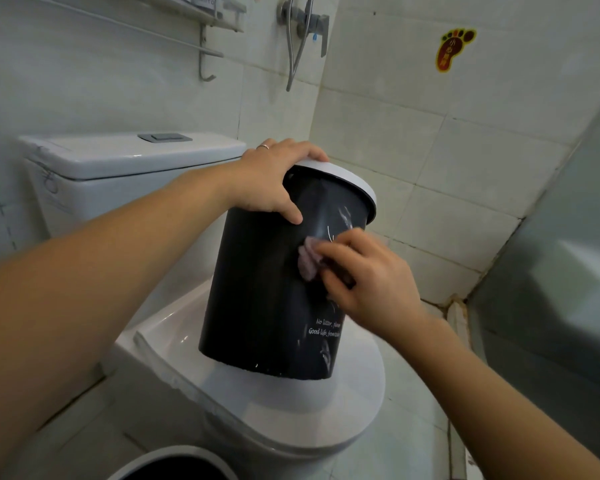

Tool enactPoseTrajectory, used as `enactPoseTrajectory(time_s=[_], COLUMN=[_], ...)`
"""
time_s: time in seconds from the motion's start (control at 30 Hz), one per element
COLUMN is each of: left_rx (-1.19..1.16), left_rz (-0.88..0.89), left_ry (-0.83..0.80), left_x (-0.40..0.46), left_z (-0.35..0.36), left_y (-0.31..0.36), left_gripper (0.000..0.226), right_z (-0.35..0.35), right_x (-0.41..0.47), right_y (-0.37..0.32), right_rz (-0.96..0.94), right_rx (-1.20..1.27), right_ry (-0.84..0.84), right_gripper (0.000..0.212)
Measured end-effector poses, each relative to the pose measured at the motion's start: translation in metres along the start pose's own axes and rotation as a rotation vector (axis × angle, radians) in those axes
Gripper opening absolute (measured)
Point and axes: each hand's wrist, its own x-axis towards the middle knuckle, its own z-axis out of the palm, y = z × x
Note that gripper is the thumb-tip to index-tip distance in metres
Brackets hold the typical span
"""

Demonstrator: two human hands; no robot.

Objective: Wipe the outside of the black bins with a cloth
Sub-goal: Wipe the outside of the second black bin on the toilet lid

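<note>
A black bin point(257, 299) with a white rim and white lettering stands tilted on the closed toilet lid point(291, 410). My left hand point(271, 181) grips the bin's top edge, thumb on the outer wall and fingers over the rim. My right hand point(364, 282) holds a small pale pink cloth point(309, 259) pressed against the upper side of the bin. A second bin point(174, 462) with a pale rim shows only partly at the bottom edge.
The white toilet tank point(129, 157) stands behind on the left. Tiled walls surround the spot, with a metal towel rack point(205, 36) and shower fittings point(305, 26) above. A grey panel point(561, 254) closes off the right side.
</note>
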Motion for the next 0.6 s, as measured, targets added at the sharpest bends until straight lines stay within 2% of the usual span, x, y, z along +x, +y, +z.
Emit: enactPoseTrajectory(time_s=[0.13, 0.33, 0.47, 0.6], left_rx=[0.009, 0.014, 0.009, 0.02], left_rz=[0.008, 0.009, 0.014, 0.011], left_ry=[-0.001, 0.013, 0.013, 0.01], left_x=[0.0, -0.001, -0.001, -0.001], left_z=[0.0, 0.0, 0.001, 0.001], left_y=[-0.002, -0.005, -0.003, -0.002], left_gripper=[0.09, 0.091, 0.091, 0.09], right_z=[0.0, 0.008, 0.006, 0.004], right_x=[0.019, -0.023, -0.024, -0.002], right_y=[0.002, -0.011, -0.008, -0.003], right_rz=[0.101, -0.052, -0.125, 0.039], right_rx=[-0.009, 0.077, 0.048, 0.006], right_ry=[0.043, -0.038, -0.067, 0.041], right_gripper=[0.027, 0.023, 0.023, 0.026])
